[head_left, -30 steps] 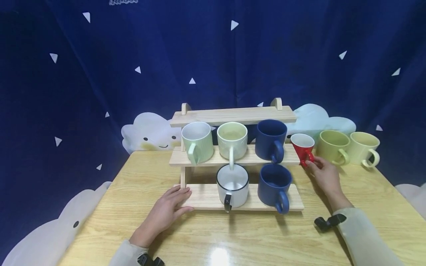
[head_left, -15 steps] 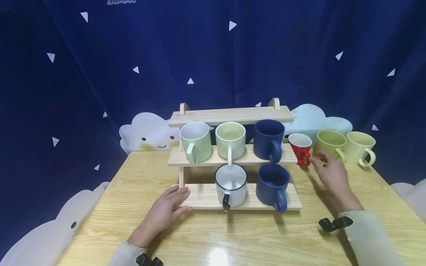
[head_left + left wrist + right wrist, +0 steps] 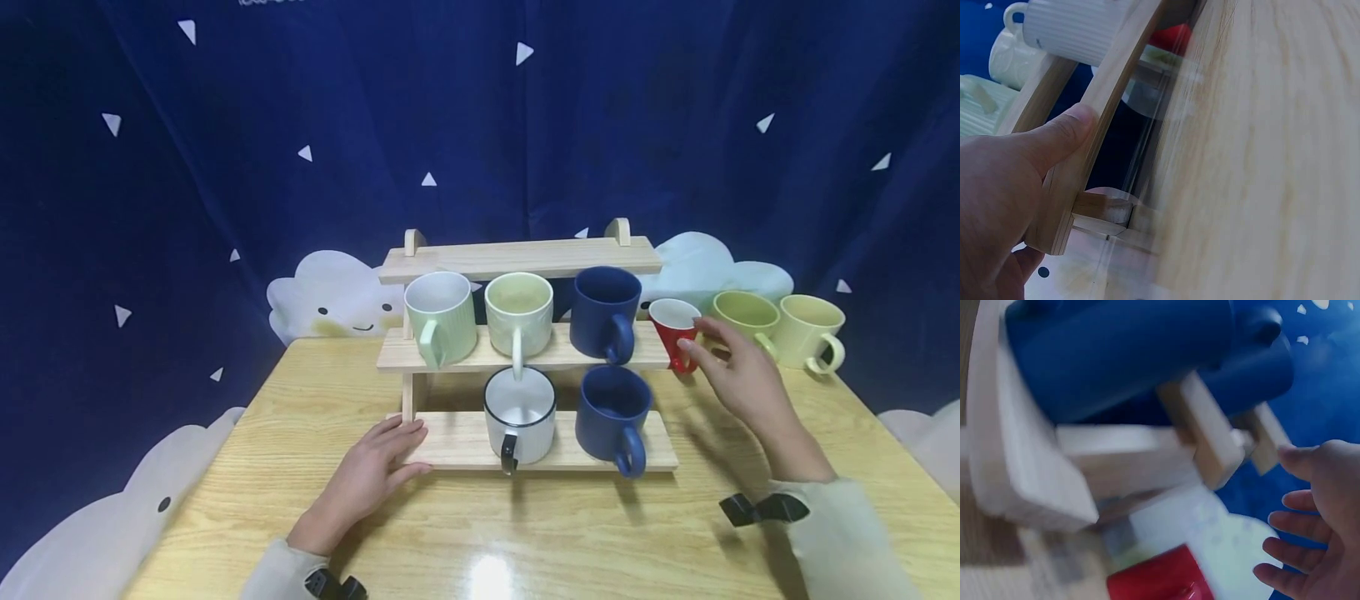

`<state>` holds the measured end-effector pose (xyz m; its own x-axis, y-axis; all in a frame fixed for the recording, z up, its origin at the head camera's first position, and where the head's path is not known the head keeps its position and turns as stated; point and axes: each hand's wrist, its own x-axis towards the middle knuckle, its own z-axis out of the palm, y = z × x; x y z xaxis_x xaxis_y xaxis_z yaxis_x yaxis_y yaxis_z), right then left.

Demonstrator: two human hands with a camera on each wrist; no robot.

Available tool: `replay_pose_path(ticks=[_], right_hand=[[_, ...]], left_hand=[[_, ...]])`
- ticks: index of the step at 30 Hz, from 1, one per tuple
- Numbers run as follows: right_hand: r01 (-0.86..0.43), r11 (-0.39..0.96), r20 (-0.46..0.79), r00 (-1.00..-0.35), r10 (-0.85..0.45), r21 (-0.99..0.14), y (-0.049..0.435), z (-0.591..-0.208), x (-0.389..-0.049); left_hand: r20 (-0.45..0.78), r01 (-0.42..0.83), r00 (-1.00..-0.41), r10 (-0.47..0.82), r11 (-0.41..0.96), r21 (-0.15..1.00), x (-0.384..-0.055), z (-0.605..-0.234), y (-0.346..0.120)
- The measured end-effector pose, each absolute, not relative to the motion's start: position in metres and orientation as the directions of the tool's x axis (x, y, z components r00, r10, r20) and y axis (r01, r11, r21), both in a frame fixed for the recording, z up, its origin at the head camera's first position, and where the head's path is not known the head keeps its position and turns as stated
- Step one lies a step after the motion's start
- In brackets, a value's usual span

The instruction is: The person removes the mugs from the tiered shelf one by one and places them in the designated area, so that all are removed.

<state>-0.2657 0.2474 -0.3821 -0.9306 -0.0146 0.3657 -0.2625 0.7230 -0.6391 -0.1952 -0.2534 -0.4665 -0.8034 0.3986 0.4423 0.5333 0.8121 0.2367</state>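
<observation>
My left hand [image 3: 363, 473] grips the left end of the wooden display rack's bottom board [image 3: 453, 442]; in the left wrist view its thumb lies along the board's face. A small red mug [image 3: 667, 335], white inside, stands on the table just right of the rack. Over that mug's right side reaches my right hand [image 3: 744, 385], thumb and fingers spread around its rim and handle area in the head view. The right wrist view has the fingers loosely bent and apart, with the red mug [image 3: 1160, 578] below and left of them.
On the middle shelf stand a pale green mug [image 3: 442, 321], a cream mug [image 3: 519, 312] and a navy mug [image 3: 600, 312]. Below are a white black-rimmed mug [image 3: 517, 417] and another navy mug [image 3: 611, 412]. Olive [image 3: 742, 312] and pale yellow [image 3: 806, 333] mugs stand far right.
My right hand has let go of the red mug's handle, drawn back right, then moved up toward the mug's rim. The left hand has stayed on the board.
</observation>
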Motion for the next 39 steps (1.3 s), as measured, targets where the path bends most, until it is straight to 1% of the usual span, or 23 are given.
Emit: replay_pose_path(ticks=[5,9,16,24,28,39], right_hand=[[-0.315,0.708,0.401,-0.915,-0.049,-0.633,0.233,-0.366,-0.253],[-0.388,0.695,0.476,-0.876,-0.075,-0.605,0.221,-0.360,-0.246],[-0.489,0.721,0.588,-0.797,-0.140,-0.491,0.205,-0.359,-0.239],[-0.554,0.724,0.658,-0.730,-0.184,-0.411,0.190,-0.359,-0.234],[-0.553,0.729,0.666,-0.724,-0.181,-0.403,0.183,-0.360,-0.233],[-0.506,0.745,0.655,-0.746,-0.123,-0.436,0.169,-0.358,-0.233]], left_hand=[[0.455,0.542,-0.795,0.401,0.807,0.235,-0.195,-0.467,-0.254],[0.457,0.535,-0.798,0.392,0.810,0.240,-0.194,-0.468,-0.254],[0.453,0.529,-0.803,0.386,0.812,0.246,-0.194,-0.469,-0.254],[0.482,0.551,-0.779,0.402,0.804,0.222,-0.195,-0.470,-0.254],[0.476,0.552,-0.781,0.404,0.803,0.223,-0.195,-0.469,-0.254],[0.453,0.541,-0.795,0.403,0.809,0.230,-0.195,-0.467,-0.254]])
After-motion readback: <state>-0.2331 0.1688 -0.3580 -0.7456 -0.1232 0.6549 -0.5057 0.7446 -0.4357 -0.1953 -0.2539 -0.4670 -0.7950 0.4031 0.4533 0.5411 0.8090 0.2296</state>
